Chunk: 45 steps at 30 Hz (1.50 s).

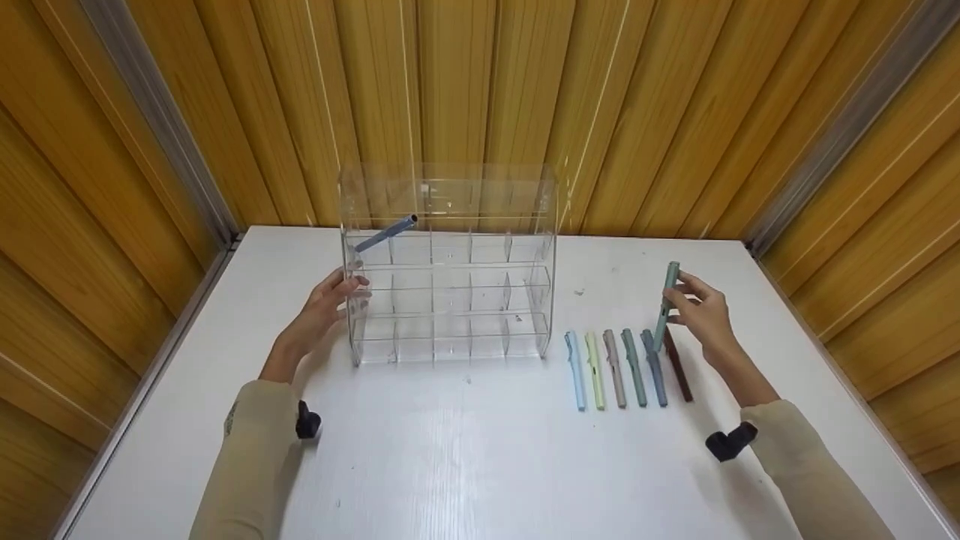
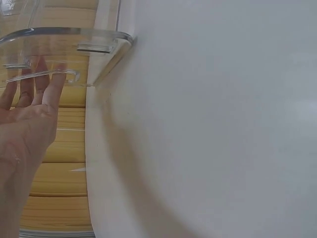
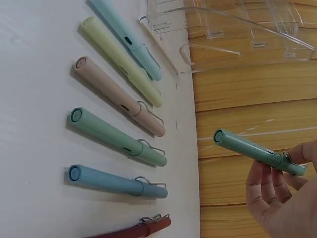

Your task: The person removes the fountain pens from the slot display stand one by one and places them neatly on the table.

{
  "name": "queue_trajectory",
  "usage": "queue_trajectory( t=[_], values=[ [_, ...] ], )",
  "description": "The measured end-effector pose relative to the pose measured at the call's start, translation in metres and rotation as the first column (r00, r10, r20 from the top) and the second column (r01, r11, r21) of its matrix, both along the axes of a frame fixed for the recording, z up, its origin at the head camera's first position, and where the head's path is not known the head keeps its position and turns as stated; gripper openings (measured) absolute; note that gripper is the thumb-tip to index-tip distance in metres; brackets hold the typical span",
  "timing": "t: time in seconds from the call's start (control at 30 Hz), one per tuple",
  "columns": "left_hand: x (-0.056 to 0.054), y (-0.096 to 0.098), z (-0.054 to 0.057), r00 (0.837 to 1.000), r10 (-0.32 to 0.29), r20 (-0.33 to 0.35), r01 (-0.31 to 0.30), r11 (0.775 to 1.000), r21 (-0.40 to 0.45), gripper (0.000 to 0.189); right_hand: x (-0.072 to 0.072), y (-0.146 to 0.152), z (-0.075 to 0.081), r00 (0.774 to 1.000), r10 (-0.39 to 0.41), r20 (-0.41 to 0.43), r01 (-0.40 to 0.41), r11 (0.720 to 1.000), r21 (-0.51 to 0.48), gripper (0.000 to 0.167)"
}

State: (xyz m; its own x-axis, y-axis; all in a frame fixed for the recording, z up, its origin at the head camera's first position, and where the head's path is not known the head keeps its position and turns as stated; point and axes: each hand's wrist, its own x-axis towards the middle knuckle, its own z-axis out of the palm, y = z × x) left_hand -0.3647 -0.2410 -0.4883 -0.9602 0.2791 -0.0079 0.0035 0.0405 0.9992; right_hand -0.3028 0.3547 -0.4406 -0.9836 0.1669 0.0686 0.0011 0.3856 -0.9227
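Observation:
My right hand (image 1: 701, 311) pinches a green pen (image 3: 247, 148) by its capped end, lifted above the table and tilted. Below it lies a row of pens: light blue (image 1: 576, 373), yellow-green (image 1: 595, 371), pinkish-brown (image 1: 615, 370), green (image 1: 634, 369), blue (image 1: 655, 373) and dark red (image 1: 680, 367). A clear acrylic organizer (image 1: 451, 266) with rows of compartments stands left of them. One blue pen (image 1: 386, 233) leans inside its upper left compartment. With fairly straight fingers, my left hand (image 1: 321, 309) touches the organizer's left side panel.
The white table (image 1: 450, 465) extends in front of the organizer. Wood-patterned walls (image 1: 457, 97) enclose the back and both sides, with grey metal strips (image 1: 150, 112) at the corners.

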Motion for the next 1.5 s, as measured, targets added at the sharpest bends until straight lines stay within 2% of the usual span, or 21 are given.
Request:
queue_trajectory(
  t=[0.13, 0.43, 0.7, 0.9, 1.0, 1.27, 1.5],
  values=[
    [0.0, 0.001, 0.0, 1.0, 0.002, 0.014, -0.002, 1.0, -0.004, 0.055, 0.001, 0.009, -0.008, 0.999, -0.005, 0.039, 0.004, 1.0, 0.019, 0.06],
    [0.002, 0.001, -0.001, 1.0, 0.005, 0.008, -0.005, 1.0, -0.006, 0.049, 0.001, 0.029, -0.023, 0.996, -0.007, 0.089, 0.002, 0.998, 0.056, 0.062],
    [0.002, 0.001, 0.0, 1.0, -0.001, 0.017, 0.001, 1.0, -0.03, 0.061, 0.004, 0.046, -0.037, 0.993, 0.011, 0.12, -0.02, 0.997, 0.077, 0.062],
    [0.0, 0.001, -0.002, 1.0, -0.004, -0.009, 0.004, 1.0, -0.03, 0.05, 0.004, 0.058, -0.049, 0.984, 0.0, 0.176, -0.022, 0.992, 0.123, 0.066],
    [0.0, 0.001, -0.004, 1.0, -0.002, -0.009, 0.002, 1.0, -0.027, 0.05, 0.007, 0.065, -0.054, 0.977, 0.01, 0.214, -0.041, 0.989, 0.141, 0.068],
    [0.002, 0.0, -0.005, 1.0, 0.003, 0.006, -0.003, 0.999, -0.041, 0.059, 0.014, 0.076, -0.062, 0.962, 0.035, 0.272, -0.098, 0.97, 0.222, 0.068],
    [0.003, 0.001, -0.004, 1.0, 0.021, -0.005, -0.022, 0.999, -0.045, 0.053, 0.016, 0.079, -0.07, 0.96, 0.069, 0.27, -0.148, 0.948, 0.283, 0.066]
  ],
)
